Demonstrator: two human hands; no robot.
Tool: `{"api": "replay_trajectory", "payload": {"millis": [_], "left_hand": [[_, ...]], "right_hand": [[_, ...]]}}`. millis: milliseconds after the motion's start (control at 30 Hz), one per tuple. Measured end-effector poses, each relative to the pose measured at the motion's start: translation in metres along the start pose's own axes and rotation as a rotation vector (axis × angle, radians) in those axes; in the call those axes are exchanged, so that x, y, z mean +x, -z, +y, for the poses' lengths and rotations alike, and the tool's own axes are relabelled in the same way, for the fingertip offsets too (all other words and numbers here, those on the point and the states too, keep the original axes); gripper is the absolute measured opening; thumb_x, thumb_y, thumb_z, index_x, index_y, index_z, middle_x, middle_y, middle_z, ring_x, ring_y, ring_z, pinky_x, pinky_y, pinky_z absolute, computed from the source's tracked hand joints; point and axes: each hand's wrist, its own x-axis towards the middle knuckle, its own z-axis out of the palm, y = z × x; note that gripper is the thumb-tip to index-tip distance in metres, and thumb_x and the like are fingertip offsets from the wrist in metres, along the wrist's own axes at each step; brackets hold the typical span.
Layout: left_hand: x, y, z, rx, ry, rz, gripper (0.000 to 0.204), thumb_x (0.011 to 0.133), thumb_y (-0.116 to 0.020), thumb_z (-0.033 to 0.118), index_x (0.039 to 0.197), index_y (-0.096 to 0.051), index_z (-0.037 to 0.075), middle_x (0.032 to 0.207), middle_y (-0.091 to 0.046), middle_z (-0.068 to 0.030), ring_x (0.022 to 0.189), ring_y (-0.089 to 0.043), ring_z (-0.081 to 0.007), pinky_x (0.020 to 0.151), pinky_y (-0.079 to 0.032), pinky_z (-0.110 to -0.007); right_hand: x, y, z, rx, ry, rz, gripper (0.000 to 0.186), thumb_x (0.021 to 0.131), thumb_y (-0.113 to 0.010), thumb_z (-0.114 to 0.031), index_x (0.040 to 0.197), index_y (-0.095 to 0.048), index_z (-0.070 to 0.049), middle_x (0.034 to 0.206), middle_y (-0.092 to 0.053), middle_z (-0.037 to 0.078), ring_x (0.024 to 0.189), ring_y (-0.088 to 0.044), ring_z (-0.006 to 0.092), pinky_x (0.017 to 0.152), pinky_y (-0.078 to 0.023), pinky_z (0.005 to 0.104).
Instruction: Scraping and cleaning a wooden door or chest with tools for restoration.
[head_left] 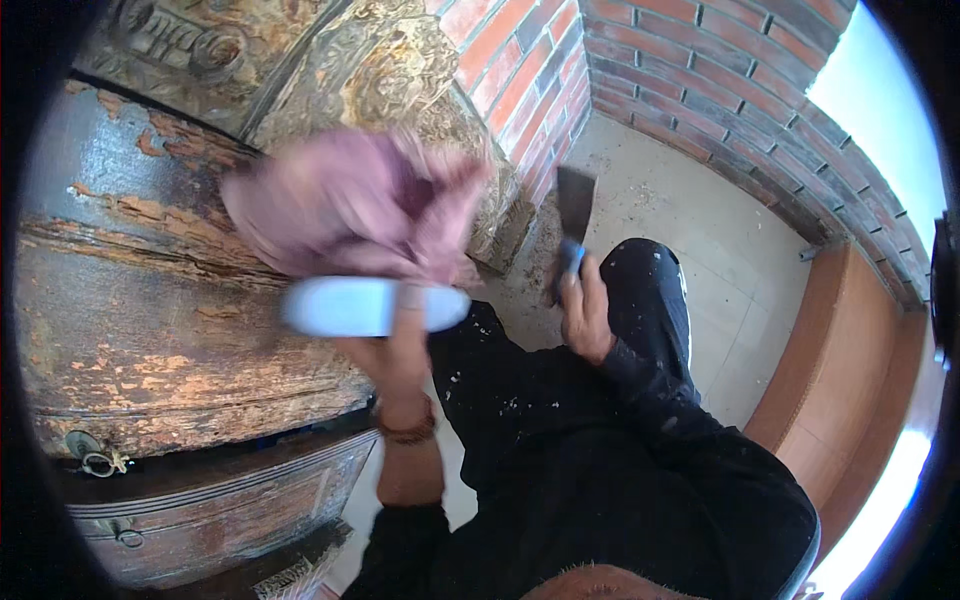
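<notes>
My left hand (402, 355) is closed round a pale blue-white object with rounded ends (350, 307), smeared by motion, so its kind is hard to make out. Just beyond it a bunched pink cloth (330, 205), also blurred, hangs over the old wooden cabinet (180, 290); whether the same hand grips the cloth, I cannot tell. The cabinet's dark paint is flaking off in patches. In my right hand (588, 315) is a putty knife (574, 205) with a blue and dark handle, held above my knee with its wide blade pointing away.
Carved, weathered panelling (370, 85) rises behind the cabinet top. A drawer with ring pulls (130, 535) is at the lower left. Brick walls (690, 75) meet in the far corner above a tiled floor (715, 290) with paint flakes. A brown wooden piece (835, 370) stands at right.
</notes>
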Motion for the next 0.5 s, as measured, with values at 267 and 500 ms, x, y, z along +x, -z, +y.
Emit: {"api": "replay_trajectory", "payload": {"millis": [267, 500], "left_hand": [[-0.115, -0.005, -0.053, -0.310, 0.827, -0.146, 0.048, 0.100, -0.060, 0.029, 0.134, -0.046, -0.001, 0.127, -0.055, -0.0101, 0.116, -0.052, -0.0199, 0.104, -0.039, -0.036], [-0.110, 0.021, -0.061, -0.396, 0.864, -0.210, 0.056, 0.092, -0.068, 0.032, 0.132, -0.047, -0.002, 0.122, -0.054, -0.0091, 0.111, -0.053, -0.0190, 0.098, -0.043, -0.035]], "right_hand": [[-0.034, -0.033, -0.021, -0.438, 0.323, -0.423, 0.047, 0.086, -0.071, -0.021, 0.125, -0.056, 0.000, 0.100, -0.066, 0.019, 0.084, -0.068, 0.0364, 0.069, -0.055, 0.0425], [-0.053, -0.046, -0.028, -0.615, 0.374, -0.597, 0.047, 0.086, -0.070, -0.019, 0.126, -0.056, 0.002, 0.096, -0.058, 0.015, 0.072, -0.063, 0.0351, 0.062, -0.053, 0.0439]]}}
